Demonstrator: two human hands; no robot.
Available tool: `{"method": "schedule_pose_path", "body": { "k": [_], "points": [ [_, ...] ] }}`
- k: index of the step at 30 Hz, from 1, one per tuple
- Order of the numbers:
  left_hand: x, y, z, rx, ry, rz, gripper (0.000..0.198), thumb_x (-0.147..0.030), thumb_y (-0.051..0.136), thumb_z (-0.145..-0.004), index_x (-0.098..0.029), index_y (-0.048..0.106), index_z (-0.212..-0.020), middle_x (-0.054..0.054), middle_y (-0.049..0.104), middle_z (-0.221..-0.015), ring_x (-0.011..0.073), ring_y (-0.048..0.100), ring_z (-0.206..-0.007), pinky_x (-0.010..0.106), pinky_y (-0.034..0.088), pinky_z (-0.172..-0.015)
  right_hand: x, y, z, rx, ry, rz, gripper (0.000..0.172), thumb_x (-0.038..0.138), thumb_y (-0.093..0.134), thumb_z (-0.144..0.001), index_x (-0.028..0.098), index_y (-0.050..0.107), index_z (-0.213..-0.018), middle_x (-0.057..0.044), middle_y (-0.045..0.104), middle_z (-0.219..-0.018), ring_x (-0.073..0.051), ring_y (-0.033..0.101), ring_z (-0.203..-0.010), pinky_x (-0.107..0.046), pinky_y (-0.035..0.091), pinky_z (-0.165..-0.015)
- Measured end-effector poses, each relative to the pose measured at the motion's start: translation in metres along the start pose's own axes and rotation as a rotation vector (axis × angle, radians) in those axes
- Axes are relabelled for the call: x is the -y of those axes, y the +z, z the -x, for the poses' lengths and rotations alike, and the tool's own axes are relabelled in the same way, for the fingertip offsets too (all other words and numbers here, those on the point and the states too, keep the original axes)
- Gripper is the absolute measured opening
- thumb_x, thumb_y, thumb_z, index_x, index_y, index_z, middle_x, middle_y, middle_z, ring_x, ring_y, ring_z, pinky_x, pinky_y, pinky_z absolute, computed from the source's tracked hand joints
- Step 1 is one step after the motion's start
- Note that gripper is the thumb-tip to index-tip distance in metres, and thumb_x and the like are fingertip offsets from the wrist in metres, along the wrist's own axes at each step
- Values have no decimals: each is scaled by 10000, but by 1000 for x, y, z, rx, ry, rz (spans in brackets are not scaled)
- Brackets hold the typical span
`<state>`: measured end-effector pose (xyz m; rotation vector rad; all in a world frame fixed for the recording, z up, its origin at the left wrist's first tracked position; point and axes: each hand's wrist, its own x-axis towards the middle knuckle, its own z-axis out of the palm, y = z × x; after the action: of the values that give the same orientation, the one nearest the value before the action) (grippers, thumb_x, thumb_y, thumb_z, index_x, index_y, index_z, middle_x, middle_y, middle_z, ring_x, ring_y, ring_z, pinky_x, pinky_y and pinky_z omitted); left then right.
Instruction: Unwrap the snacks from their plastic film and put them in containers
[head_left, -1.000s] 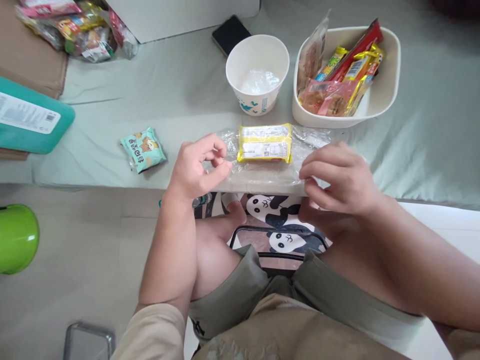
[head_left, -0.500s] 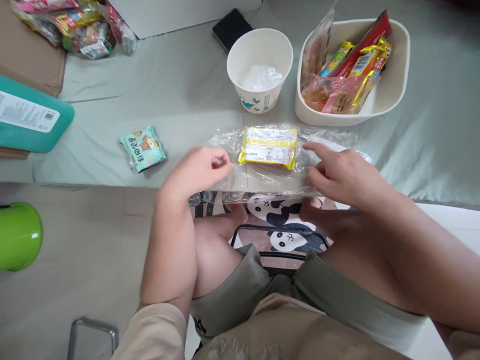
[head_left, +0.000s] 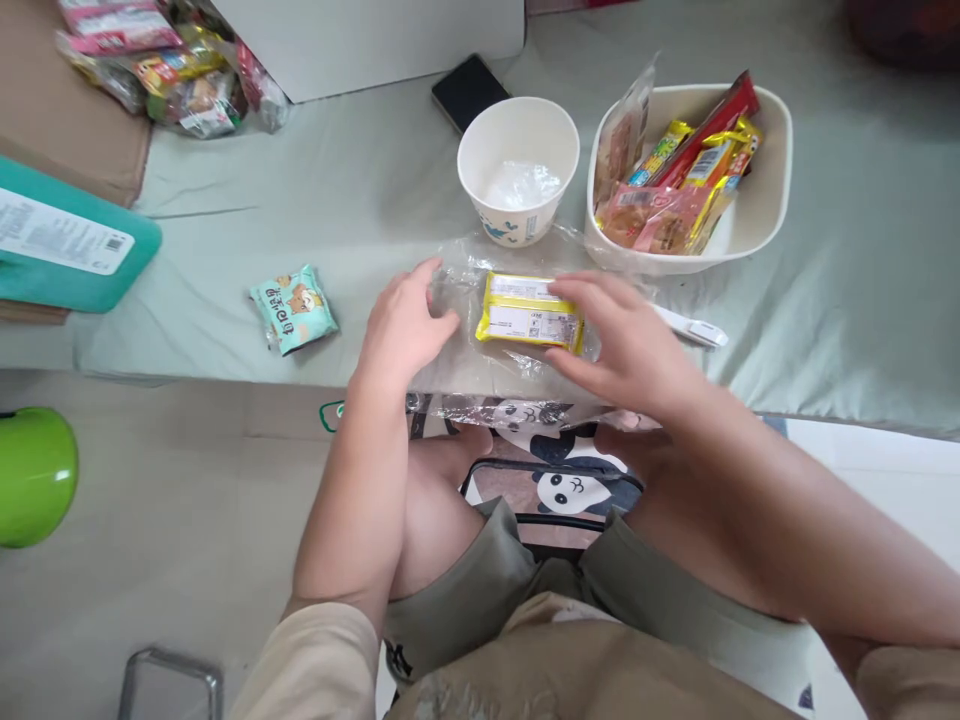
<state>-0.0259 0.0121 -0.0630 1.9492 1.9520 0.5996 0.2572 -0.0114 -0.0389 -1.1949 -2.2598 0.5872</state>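
Note:
A yellow-and-white snack packet (head_left: 529,310) lies on a sheet of clear plastic film (head_left: 457,350) on the cloth-covered surface. To its left, my left hand (head_left: 401,325) is open and empty, thumb and fingers apart over the edge of the film. My right hand (head_left: 630,345) reaches over the packet's right end, fingers above and thumb below, spread apart; whether they touch it I cannot tell. Under the right hand's far side pokes out a white flat-handled item (head_left: 697,328), partly hidden. A small mint-green snack packet (head_left: 294,308) lies off to the left.
Behind the film stand a white paper tub (head_left: 517,170) with clear plastic inside and a white bin (head_left: 776,200) of snacks. A black phone (head_left: 469,92) lies behind the tub. Bagged snacks (head_left: 180,80) and a teal container (head_left: 82,235) are at left.
My right hand has moved left over the packet's right end. My left hand has opened its fingers and lifted away from the film's edge. The view has shifted slightly.

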Motion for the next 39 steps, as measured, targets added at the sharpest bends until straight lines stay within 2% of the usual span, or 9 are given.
{"method": "schedule_pose_path", "body": {
  "k": [3,8,14,20,23,26,29,32,39],
  "points": [
    [7,7,1,21,29,-47,658,-155,787,-728,-302,675,-1359,81,675,-1054,313,704,-980,456,602,-915,7,13,-8,70,0,96,598,288,622,-872,224,524,-1459,-193,576,-1515,-405,539,-1382,-590,465,-1095],
    [11,6,2,22,26,-84,744,-96,762,-690,-323,656,-1390,90,673,-1119,326,705,-1016,476,617,-927,7,20,-18,101,80,205,653,287,643,-848,250,504,-1485,-174,569,-1518,-428,540,-1338,-581,445,-1050],
    [3,-7,5,78,-156,-179,754,-31,729,-675,-255,659,-1392,140,635,-1117,430,709,-1077,626,570,-986,0,23,-20,138,110,218,700,324,690,-799,227,510,-1468,-194,630,-1413,-426,576,-1238,-574,433,-1017],
    [0,-1,6,-218,45,52,460,-250,755,-853,-333,661,-1296,88,664,-1144,298,689,-1107,464,575,-1014,-5,21,-20,59,89,15,713,409,677,-773,191,517,-1433,-196,647,-1374,-399,588,-1222,-537,463,-1007],
    [-3,2,1,-195,16,140,460,-355,730,-925,-334,588,-1362,86,682,-1220,278,673,-1187,447,557,-1028,-10,17,-16,59,23,-90,717,467,663,-785,180,505,-1423,-186,637,-1390,-376,584,-1235,-511,471,-1026],
    [-7,2,-7,-130,-68,284,400,-326,697,-959,-317,581,-1341,64,721,-1125,231,726,-1052,393,598,-907,-14,16,-9,103,-46,-118,705,503,659,-813,186,504,-1423,-174,651,-1333,-355,604,-1171,-495,494,-989],
    [-11,0,-12,-30,-159,463,171,-196,684,-931,-239,675,-1096,23,723,-879,162,720,-758,281,583,-674,-19,19,-4,133,-145,-97,690,464,687,-819,185,505,-1424,-180,651,-1301,-350,615,-1142,-493,509,-974],
    [-15,-3,-15,-77,-197,524,113,-104,693,-872,-206,679,-920,-6,701,-767,116,652,-618,228,503,-555,-23,23,-2,144,-229,-67,668,399,705,-810,203,510,-1418,-183,634,-1325,-357,611,-1163,-503,505,-992],
    [-6,-7,-20,-203,-31,321,143,-113,735,-838,-214,729,-939,-14,758,-837,112,629,-677,261,491,-683,-24,27,-1,180,-268,3,677,383,723,-779,239,532,-1412,-166,619,-1320,-359,602,-1143,-527,477,-1007]
  ]
}}
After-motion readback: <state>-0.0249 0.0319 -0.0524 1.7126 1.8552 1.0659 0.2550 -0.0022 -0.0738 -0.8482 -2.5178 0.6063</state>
